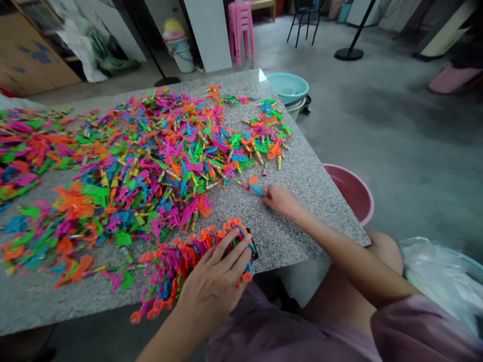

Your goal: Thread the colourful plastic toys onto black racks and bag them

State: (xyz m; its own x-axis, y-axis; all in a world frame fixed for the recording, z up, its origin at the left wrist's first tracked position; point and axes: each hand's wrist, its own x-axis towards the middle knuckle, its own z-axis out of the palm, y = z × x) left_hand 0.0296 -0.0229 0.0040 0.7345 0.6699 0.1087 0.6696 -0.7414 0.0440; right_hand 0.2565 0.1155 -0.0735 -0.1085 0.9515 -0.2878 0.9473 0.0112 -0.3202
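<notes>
My left hand lies with fingers stretched over a tightly packed row of small plastic toys with round orange ends. This row sits at the table's near edge, and part of it is under my palm. A black piece shows at the row's right end. To the right, my right hand is closed in a pinch on a small blue plastic toy, low over the tabletop. An orange toy lies against the blue one. Beyond both hands spreads a large heap of pink, green, orange and blue plastic toys.
The speckled grey stone table ends on the right beside a pink basin. A light-blue basin stands past the far corner. Clear plastic bags lie near my right knee. Pink stools are stacked behind.
</notes>
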